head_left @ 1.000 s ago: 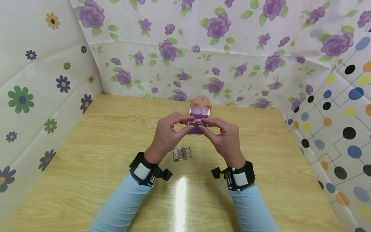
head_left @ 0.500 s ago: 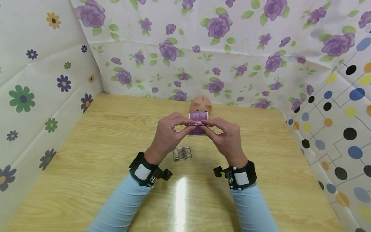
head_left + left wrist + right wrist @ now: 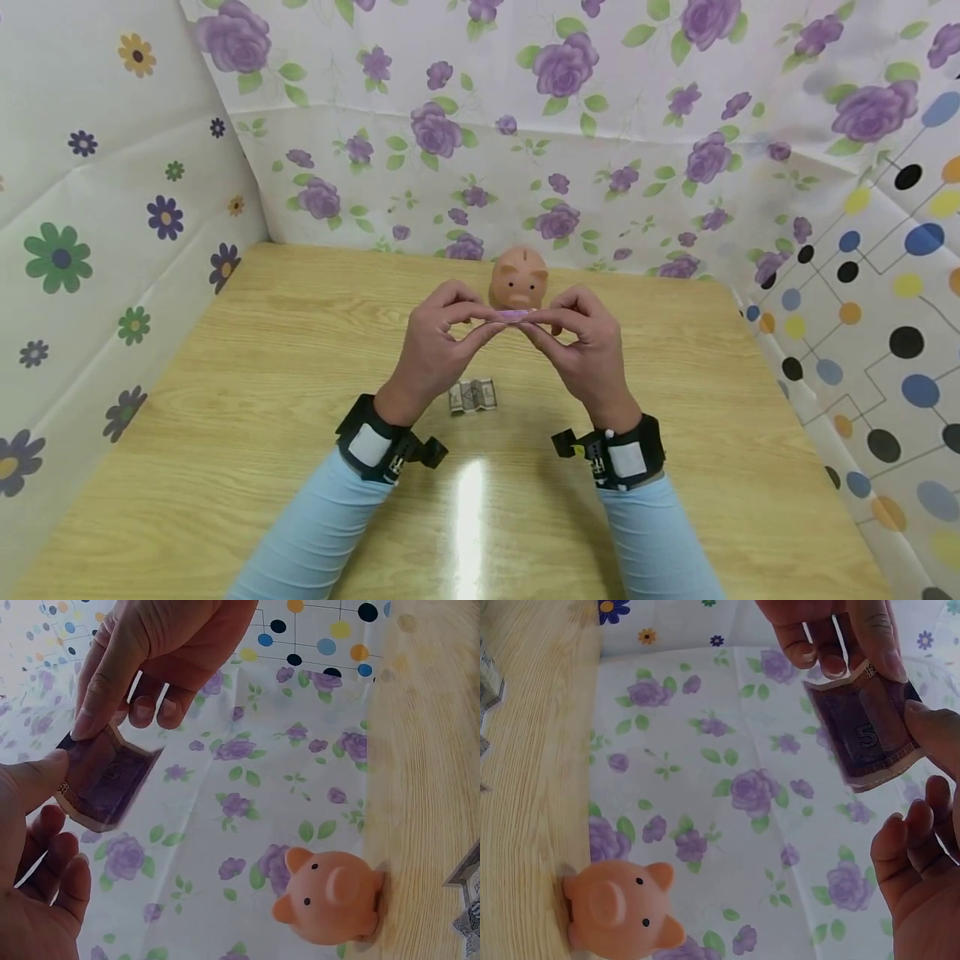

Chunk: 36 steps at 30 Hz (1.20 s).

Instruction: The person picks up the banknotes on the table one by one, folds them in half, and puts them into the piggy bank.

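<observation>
Between both hands hangs a small purple banknote (image 3: 512,316), pinched at its two ends by thumbs and index fingers. My left hand (image 3: 442,340) grips its left end and my right hand (image 3: 585,343) its right end. From the head view only a thin folded edge of the note shows. The left wrist view shows the note (image 3: 112,780) creased and bent, held above the table, and in the right wrist view a "5" is printed on the note (image 3: 870,735). Just beyond the hands stands an orange piggy bank (image 3: 519,279), its face towards me and its top slot visible.
A creased grey banknote (image 3: 472,397) lies on the wooden table (image 3: 315,333), nearer to me and slightly left of the held note. Flower-patterned sheets (image 3: 495,167) rise behind and at the left; a dotted sheet (image 3: 900,333) borders the right.
The purple note's upper part has folded down out of the head view, leaving a narrow edge and uncovering the piggy bank's face. Both hands keep their pinch and have barely moved.
</observation>
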### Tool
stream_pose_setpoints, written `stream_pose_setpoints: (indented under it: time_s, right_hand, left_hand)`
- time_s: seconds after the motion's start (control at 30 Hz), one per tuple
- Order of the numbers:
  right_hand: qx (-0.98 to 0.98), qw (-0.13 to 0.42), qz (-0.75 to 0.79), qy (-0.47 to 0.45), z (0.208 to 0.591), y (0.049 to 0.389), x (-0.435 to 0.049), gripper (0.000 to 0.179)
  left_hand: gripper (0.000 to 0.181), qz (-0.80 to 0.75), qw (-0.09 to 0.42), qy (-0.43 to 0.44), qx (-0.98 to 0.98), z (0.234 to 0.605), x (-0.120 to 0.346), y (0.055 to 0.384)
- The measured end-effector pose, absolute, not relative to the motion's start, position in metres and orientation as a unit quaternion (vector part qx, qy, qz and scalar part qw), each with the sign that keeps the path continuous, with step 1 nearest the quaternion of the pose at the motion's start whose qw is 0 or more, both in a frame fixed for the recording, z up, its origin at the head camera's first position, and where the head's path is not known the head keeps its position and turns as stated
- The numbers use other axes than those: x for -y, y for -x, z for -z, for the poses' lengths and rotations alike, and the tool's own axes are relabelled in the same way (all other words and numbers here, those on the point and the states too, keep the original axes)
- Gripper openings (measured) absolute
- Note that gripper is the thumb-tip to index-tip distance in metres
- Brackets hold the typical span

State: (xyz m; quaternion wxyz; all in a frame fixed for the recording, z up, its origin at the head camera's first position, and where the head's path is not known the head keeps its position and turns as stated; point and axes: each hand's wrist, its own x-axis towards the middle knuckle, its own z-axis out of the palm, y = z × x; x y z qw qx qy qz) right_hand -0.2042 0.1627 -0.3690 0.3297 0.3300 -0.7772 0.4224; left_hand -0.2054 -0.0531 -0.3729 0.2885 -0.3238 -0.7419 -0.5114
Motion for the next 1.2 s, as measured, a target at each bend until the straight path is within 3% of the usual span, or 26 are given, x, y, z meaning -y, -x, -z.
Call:
stream_pose_setpoints:
  time_s: [0.27, 0.57, 0.67, 0.8, 1.2]
  right_hand:
    - [0.757, 0.271, -0.498, -0.325, 0.367, 0.202, -0.162, 0.013]
    - [0.753, 0.202, -0.574, -0.249, 0.366, 0.195, -0.156, 0.004]
    - [0.744, 0.174, -0.606, -0.220, 0.364, 0.193, -0.153, 0.012]
    - [0.726, 0.146, -0.641, -0.203, 0.363, 0.192, -0.151, 0.019]
    - [0.719, 0.126, -0.649, -0.214, 0.363, 0.191, -0.150, 0.014]
  left_hand:
    - [0.007, 0.546, 0.253, 0.317, 0.733, 0.371, 0.052, 0.203]
    - [0.010, 0.630, 0.146, 0.251, 0.720, 0.368, 0.050, 0.197]
    - [0.011, 0.659, 0.121, 0.235, 0.704, 0.368, 0.050, 0.197]
    - [0.013, 0.678, 0.105, 0.229, 0.691, 0.367, 0.050, 0.197]
    - [0.013, 0.680, 0.078, 0.232, 0.691, 0.366, 0.049, 0.197]
